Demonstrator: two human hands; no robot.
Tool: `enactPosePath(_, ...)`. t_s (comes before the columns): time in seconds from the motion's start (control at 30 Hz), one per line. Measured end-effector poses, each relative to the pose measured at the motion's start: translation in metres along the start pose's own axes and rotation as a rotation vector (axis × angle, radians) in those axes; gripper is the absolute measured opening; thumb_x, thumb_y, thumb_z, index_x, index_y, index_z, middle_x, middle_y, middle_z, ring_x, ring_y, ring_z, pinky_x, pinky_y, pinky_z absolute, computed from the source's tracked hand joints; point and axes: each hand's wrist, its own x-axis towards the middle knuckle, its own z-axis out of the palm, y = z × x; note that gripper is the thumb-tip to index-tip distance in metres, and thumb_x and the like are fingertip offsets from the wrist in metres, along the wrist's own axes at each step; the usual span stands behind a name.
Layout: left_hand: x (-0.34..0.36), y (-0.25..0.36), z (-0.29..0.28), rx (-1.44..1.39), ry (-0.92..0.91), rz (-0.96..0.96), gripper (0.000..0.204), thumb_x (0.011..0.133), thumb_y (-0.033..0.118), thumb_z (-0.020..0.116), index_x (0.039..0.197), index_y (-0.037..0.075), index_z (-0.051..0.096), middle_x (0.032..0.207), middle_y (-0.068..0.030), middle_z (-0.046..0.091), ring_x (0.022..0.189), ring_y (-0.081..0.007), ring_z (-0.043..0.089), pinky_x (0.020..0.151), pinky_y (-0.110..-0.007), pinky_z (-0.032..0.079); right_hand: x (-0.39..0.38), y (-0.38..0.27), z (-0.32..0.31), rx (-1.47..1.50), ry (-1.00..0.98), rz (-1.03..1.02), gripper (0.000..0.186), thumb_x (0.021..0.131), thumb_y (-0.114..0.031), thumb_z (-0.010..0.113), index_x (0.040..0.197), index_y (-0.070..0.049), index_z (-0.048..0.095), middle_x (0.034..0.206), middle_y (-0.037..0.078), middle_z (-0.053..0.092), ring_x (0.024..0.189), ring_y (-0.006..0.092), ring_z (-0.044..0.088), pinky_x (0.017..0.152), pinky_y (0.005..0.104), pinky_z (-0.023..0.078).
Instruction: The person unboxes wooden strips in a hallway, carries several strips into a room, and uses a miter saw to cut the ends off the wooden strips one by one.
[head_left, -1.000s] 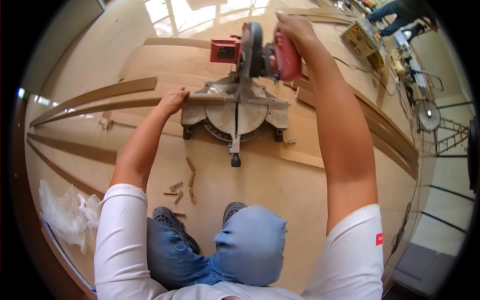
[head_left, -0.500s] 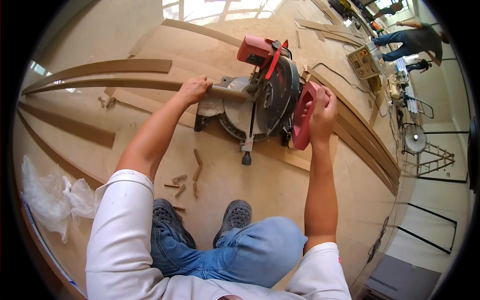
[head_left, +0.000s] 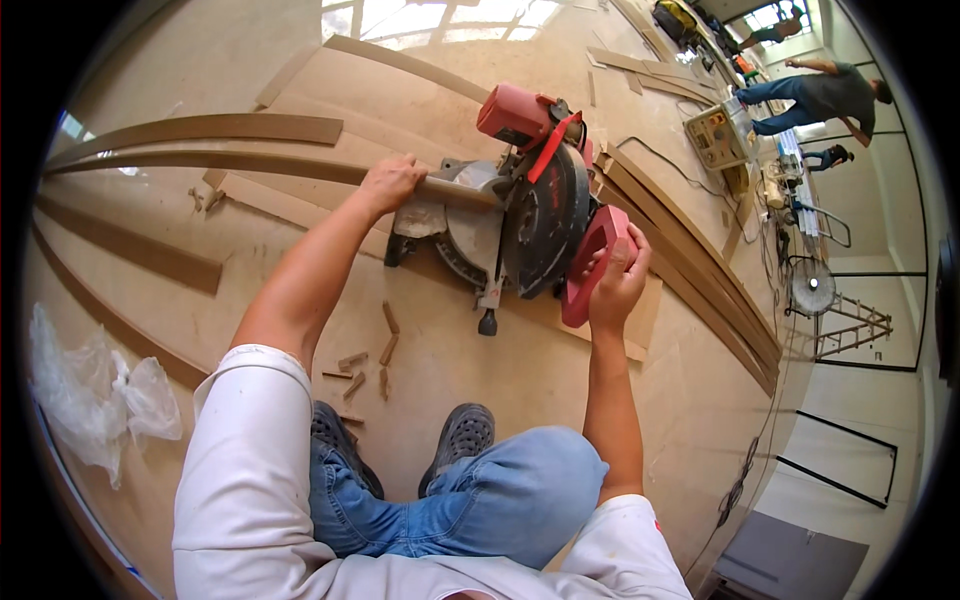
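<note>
A red and black miter saw (head_left: 545, 215) stands on the floor in front of me. My right hand (head_left: 617, 280) is wrapped round its red handle (head_left: 592, 262). A long brown wooden strip (head_left: 250, 163) runs in from the left and lies on the saw's metal base (head_left: 430, 222). My left hand (head_left: 393, 186) is closed over this strip, just left of the blade. The strip's right end reaches the blade guard (head_left: 535, 235); the blade's lower edge and the cut itself are hidden from me.
Several small wood offcuts (head_left: 388, 348) lie near my shoes. More long strips lie at left (head_left: 130, 245) and right of the saw (head_left: 700, 275). A clear plastic bag (head_left: 100, 390) is at the left. Far right are a person (head_left: 835, 95), a fan (head_left: 812, 285) and a ladder (head_left: 855, 325).
My right hand has moved down and slightly left with the handle, and the saw head has tipped lower toward the strip. My left hand keeps its hold on the strip.
</note>
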Motion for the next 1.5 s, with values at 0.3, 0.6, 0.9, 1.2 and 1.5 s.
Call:
enactPosePath(0.3,-0.001,-0.002,0.005,-0.097,0.077,-0.003,0.016,0.081,0.012,0.068,0.096,0.009,0.065,0.099,-0.0183,0.061,0.096,-0.0391,0.064,0.083,-0.048,0.051,-0.007,-0.002,0.001,0.052,-0.007,0.016,0.046,0.106,-0.040,0.053,0.136,-0.006,0.049,0.080,0.004,0.060,0.066,0.0106,0.057,0.058,0.0256,0.051)
enactPosePath(0.6,0.000,-0.002,0.003,-0.063,0.061,0.002,0.020,0.079,0.012,0.070,0.098,0.008,0.066,0.102,-0.0195,0.062,0.096,-0.0396,0.065,0.083,-0.048,0.051,-0.007,0.003,-0.001,0.024,-0.011,-0.009,0.047,0.106,-0.041,0.053,0.136,-0.005,0.048,0.081,0.004,0.060,0.067,0.0107,0.058,0.059,0.0259,0.051)
enactPosePath(0.9,0.002,-0.004,0.005,-0.067,0.080,0.028,0.016,0.082,0.012,0.063,0.098,0.009,0.068,0.100,-0.0178,0.062,0.095,-0.0379,0.066,0.082,-0.048,0.052,-0.012,-0.001,0.001,0.009,0.002,-0.001,0.047,0.106,-0.041,0.052,0.136,-0.005,0.049,0.081,0.004,0.061,0.067,0.0108,0.058,0.060,0.0259,0.051)
enactPosePath(1.2,0.005,-0.004,0.009,-0.042,0.088,0.019,0.017,0.082,0.013,0.064,0.097,0.009,0.069,0.098,-0.0177,0.061,0.094,-0.0369,0.066,0.082,-0.047,0.052,0.000,-0.004,-0.001,-0.076,-0.007,-0.023,0.044,0.107,-0.038,0.051,0.134,-0.004,0.049,0.079,0.004,0.061,0.066,0.0111,0.058,0.059,0.0268,0.051)
enactPosePath(1.5,0.003,-0.005,0.010,-0.002,0.084,0.019,0.023,0.091,0.014,0.052,0.100,0.015,0.073,0.100,-0.0174,0.063,0.094,-0.0337,0.068,0.081,-0.045,0.053,-0.011,0.001,-0.001,-0.048,0.004,-0.022,0.043,0.107,-0.038,0.050,0.135,-0.005,0.049,0.080,0.004,0.061,0.066,0.0111,0.058,0.058,0.0266,0.051)
